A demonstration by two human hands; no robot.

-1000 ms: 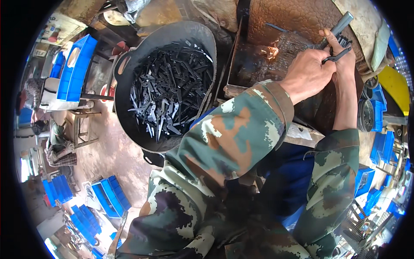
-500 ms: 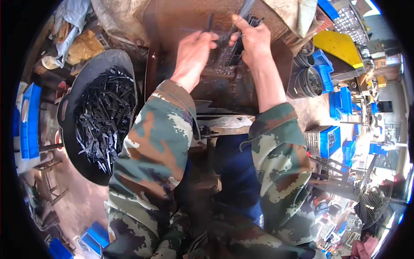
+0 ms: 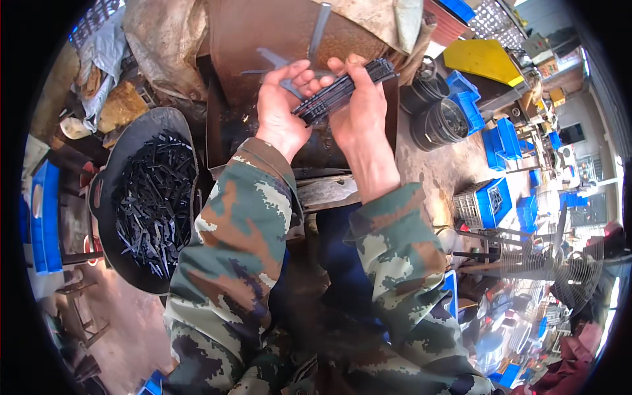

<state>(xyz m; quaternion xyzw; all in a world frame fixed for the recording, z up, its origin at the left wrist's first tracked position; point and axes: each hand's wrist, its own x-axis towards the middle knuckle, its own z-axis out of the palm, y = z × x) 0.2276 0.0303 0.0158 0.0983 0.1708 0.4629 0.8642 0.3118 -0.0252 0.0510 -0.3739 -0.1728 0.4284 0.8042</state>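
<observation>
Tub (image 3: 146, 126) of dark pieces (image 3: 155, 201) stands left, buckets (image 3: 426, 133) right — right grip (image 3: 363, 110) clasps stacked strips (image 3: 326, 101), left grip (image 3: 279, 113) unclear.

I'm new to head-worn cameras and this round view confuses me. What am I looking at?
No machine arms here: these are a person's own bare hands, coming out of camouflage sleeves. A wide fisheye camera on their head looks down, so straight edges bend.

The right hand grips a stack of thin dark strips. The left hand is cupped at its lower end; whether it touches is unclear. Beyond is a brown work surface, with a grey bar showing against it. To the left stands a black tub holding many dark pieces.
</observation>
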